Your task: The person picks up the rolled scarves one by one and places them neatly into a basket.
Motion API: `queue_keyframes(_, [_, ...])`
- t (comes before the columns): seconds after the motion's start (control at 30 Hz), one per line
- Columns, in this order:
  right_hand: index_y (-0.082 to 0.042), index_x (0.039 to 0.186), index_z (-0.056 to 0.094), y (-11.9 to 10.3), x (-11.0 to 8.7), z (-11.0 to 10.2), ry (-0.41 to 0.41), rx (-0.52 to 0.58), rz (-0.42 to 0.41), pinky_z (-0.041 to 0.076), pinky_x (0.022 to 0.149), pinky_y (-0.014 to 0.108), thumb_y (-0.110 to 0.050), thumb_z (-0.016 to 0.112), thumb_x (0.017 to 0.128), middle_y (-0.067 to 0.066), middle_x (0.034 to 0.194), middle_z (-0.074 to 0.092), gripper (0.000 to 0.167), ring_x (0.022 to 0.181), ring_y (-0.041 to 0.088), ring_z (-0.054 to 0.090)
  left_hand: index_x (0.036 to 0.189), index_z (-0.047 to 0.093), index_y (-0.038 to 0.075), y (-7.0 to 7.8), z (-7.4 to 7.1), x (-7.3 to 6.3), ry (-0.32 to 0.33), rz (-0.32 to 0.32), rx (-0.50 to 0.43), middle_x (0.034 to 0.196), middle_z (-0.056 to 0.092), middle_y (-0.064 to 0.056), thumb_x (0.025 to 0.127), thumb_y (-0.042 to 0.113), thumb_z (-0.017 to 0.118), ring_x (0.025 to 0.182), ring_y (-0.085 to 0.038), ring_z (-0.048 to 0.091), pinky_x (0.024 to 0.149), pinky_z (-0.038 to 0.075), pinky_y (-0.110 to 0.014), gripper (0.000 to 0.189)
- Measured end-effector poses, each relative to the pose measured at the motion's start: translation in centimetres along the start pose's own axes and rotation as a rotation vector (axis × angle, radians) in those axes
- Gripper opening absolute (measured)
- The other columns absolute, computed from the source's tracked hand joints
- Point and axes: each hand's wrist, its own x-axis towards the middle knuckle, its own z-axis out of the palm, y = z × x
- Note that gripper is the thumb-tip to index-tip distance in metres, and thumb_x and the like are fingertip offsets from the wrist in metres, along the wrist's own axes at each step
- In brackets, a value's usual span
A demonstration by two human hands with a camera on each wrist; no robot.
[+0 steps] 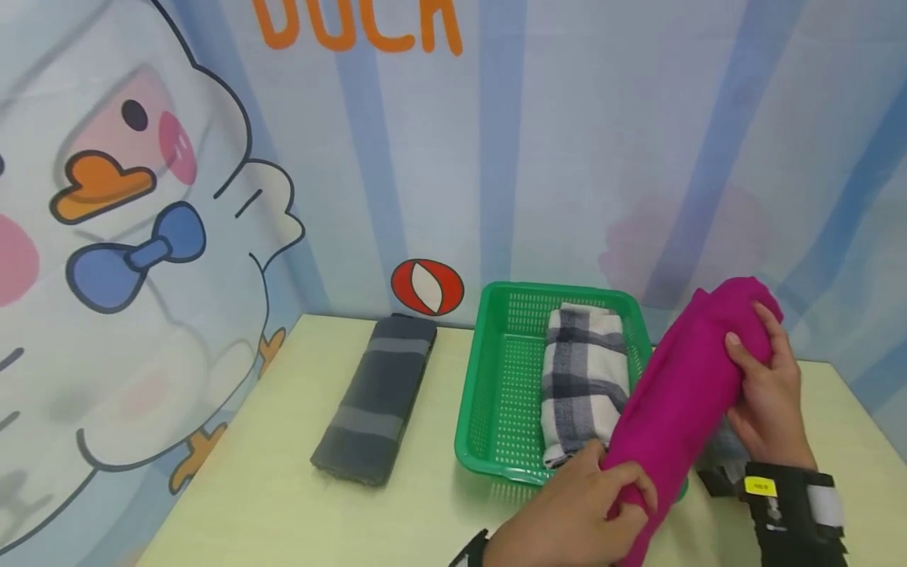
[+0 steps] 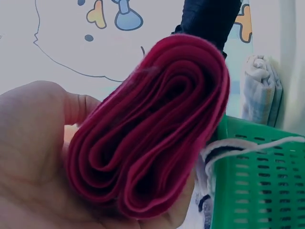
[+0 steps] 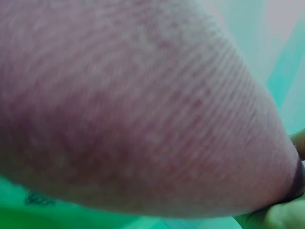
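At the near edge of the green basket (image 1: 469, 402), the left hand (image 1: 574, 512) grips the lower end of a magenta cloth (image 1: 680, 417), thumb and fingers curled round it. The left wrist view shows that end as flattened loops, the fabric wound in many layers. The cloth, a long thick roll, slants up over the basket's right side, covering part of it in the head view. Its upper end is in the right hand (image 1: 772, 386), right of the basket, with thumb and fingers bent about the roll; a black wrist strap (image 1: 794, 504) sits below that hand. Under the right wrist, just beside the basket, lies a greyish thing (image 1: 724, 453), mostly hidden. Inside the basket, toward its right wall, rests a folded checked cloth (image 1: 584, 378) in white and dark grey. To the basket's left, apart from it, a folded dark grey cloth (image 1: 379, 394) with paler bands lies on the yellow table (image 1: 262, 472). Behind the basket hangs a striped backdrop (image 1: 567, 142) with a cartoon duck (image 1: 156, 331) far left.
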Motion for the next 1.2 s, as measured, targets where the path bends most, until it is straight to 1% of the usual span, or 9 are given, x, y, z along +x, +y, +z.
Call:
queue_keyframes(0.07, [-0.032, 0.154, 0.034, -0.1, 0.4, 0.6, 0.016, -0.032, 0.007, 0.059, 0.083, 0.024, -0.004, 0.053, 0.1, -0.009, 0.155, 0.018, 0.063, 0.126, 0.009, 0.041, 0.099, 0.061, 0.036, -0.1, -0.2, -0.1, 0.031, 0.031, 0.033, 0.097, 0.046, 0.011, 0.094, 0.027, 0.049, 0.088, 0.003, 0.042, 0.069, 0.042, -0.015, 0.016])
queue_keyframes(0.17, [-0.033, 0.153, 0.034, -0.2, 1.0, 1.6, 0.035, -0.076, 0.015, 0.059, 0.082, 0.023, -0.005, 0.054, 0.1, -0.009, 0.156, 0.018, 0.064, 0.127, 0.009, 0.039, 0.097, 0.062, 0.033, -0.3, -0.5, -0.3, 0.072, 0.08, 0.049, 0.095, 0.046, 0.01, 0.092, 0.022, 0.052, 0.086, 0.003, 0.041, 0.068, 0.042, -0.013, 0.016])
queue_keyframes(0.23, [-0.034, 0.153, 0.035, -0.3, 1.3, 2.2, 0.044, -0.095, 0.021, 0.059, 0.081, 0.023, -0.006, 0.055, 0.099, -0.009, 0.155, 0.019, 0.064, 0.126, 0.009, 0.04, 0.096, 0.063, 0.031, -0.5, -0.8, -0.4, 0.089, 0.092, 0.052, 0.095, 0.046, 0.009, 0.09, 0.02, 0.053, 0.086, 0.002, 0.041, 0.068, 0.042, -0.012, 0.016])
queue_keyframes(0.43, [-0.031, 0.152, 0.037, -0.2, 2.0, 3.7, 0.02, -0.089, 0.023, 0.059, 0.081, 0.023, -0.007, 0.056, 0.099, -0.007, 0.154, 0.02, 0.061, 0.125, 0.011, 0.042, 0.097, 0.064, 0.031, -0.8, -1.4, -0.5, 0.087, 0.04, 0.055, 0.097, 0.05, 0.008, 0.087, 0.019, 0.057, 0.089, 0.001, 0.041, 0.066, 0.043, -0.015, 0.017])
queue_keyframes(0.67, [-0.027, 0.154, 0.035, 0.1, 2.9, 5.6, -0.066, -0.089, 0.047, 0.056, 0.086, 0.019, -0.012, 0.055, 0.101, -0.007, 0.156, 0.018, 0.058, 0.125, 0.009, 0.042, 0.099, 0.067, 0.027, -1.2, -2.1, -1.1, 0.107, 0.059, 0.037, 0.093, 0.05, 0.007, 0.087, 0.015, 0.056, 0.084, 0.0, 0.04, 0.061, 0.042, -0.015, 0.02])
queue_keyframes(0.77, [-0.026, 0.154, 0.034, 0.4, 3.4, 6.5, -0.09, -0.123, 0.044, 0.054, 0.089, 0.017, -0.016, 0.055, 0.101, -0.007, 0.16, 0.014, 0.058, 0.126, 0.007, 0.04, 0.1, 0.067, 0.025, -1.5, -2.5, -1.2, 0.114, 0.056, 0.027, 0.092, 0.049, 0.006, 0.088, 0.014, 0.055, 0.083, -0.001, 0.04, 0.059, 0.041, -0.015, 0.021])
queue_keyframes(0.93, [-0.024, 0.154, 0.036, 0.8, 4.2, 7.8, -0.086, -0.16, 0.008, 0.051, 0.092, 0.013, -0.019, 0.054, 0.102, -0.004, 0.165, 0.011, 0.055, 0.13, 0.007, 0.038, 0.103, 0.066, 0.023, -1.9, -3.0, -1.3, 0.131, 0.057, 0.052, 0.091, 0.049, 0.003, 0.087, 0.012, 0.053, 0.084, -0.004, 0.038, 0.061, 0.038, -0.015, 0.023])
queue_keyframes(1.03, [-0.024, 0.153, 0.039, 1.0, 4.6, 8.5, -0.064, -0.172, 0.002, 0.051, 0.092, 0.013, -0.018, 0.054, 0.102, -0.004, 0.164, 0.014, 0.054, 0.132, 0.008, 0.037, 0.103, 0.066, 0.022, -1.9, -3.0, -1.3, 0.137, 0.058, 0.071, 0.092, 0.049, 0.003, 0.087, 0.012, 0.054, 0.085, -0.004, 0.038, 0.064, 0.037, -0.014, 0.023])
queue_keyframes(1.2, [-0.024, 0.151, 0.043, 1.6, 5.5, 9.5, -0.034, -0.209, 0.003, 0.05, 0.093, 0.012, -0.015, 0.056, 0.101, -0.003, 0.162, 0.019, 0.052, 0.134, 0.01, 0.036, 0.105, 0.064, 0.021, -2.1, -3.2, -1.5, 0.146, 0.038, 0.061, 0.093, 0.048, 0.002, 0.089, 0.012, 0.055, 0.088, -0.005, 0.039, 0.066, 0.037, -0.014, 0.021])
